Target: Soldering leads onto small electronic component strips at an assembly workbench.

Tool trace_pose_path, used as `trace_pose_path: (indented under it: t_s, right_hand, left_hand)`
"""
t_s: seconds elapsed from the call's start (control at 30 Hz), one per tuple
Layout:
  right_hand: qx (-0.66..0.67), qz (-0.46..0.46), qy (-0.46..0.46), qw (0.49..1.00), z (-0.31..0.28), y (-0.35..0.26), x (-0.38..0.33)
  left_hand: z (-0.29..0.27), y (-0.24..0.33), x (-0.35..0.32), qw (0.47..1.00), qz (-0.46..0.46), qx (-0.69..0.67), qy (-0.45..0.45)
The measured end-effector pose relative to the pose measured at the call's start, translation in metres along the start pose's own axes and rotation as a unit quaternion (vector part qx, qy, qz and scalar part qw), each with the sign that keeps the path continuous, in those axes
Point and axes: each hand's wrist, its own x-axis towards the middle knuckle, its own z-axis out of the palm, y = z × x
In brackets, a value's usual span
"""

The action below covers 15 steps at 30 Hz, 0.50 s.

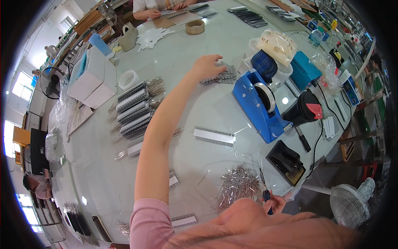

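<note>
My left hand [208,67] reaches far across the table, fingers bent and apart over a small pile of grey segmented strips [227,76]. Its fingertips are at the pile's edge; whether they press on it is hard to see. Low on the right, my right hand [277,202] is closed round the dark handle of a soldering iron [265,193], its thin tip pointing up and away. Beside the iron lies a heap of thin silvery wire pieces [240,182]. A single strip with a white face [214,136] rests mid-table. Hair covers part of the lower view.
Stacked strips with wire ends [134,108] lie left of my forearm. A blue tape dispenser [253,106], a black lidded cup [302,108] and a black soldering stand [286,162] line the right. A fan [350,203] stands beyond. Another person's hands [155,13] work opposite.
</note>
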Motion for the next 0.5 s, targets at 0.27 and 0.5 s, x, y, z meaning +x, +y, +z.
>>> trace_pose_path:
  t_s: [0.27, 0.5]
  right_hand:
    - [0.007, -0.003, -0.002, 1.0, -0.001, 0.002, -0.002]
    - [0.008, -0.004, -0.002, 1.0, -0.001, 0.002, -0.001]
  left_hand:
    - [0.001, -0.007, -0.017, 1.0, 0.025, -0.012, -0.008]
    - [-0.003, -0.001, -0.014, 0.987, 0.1, 0.101, 0.075]
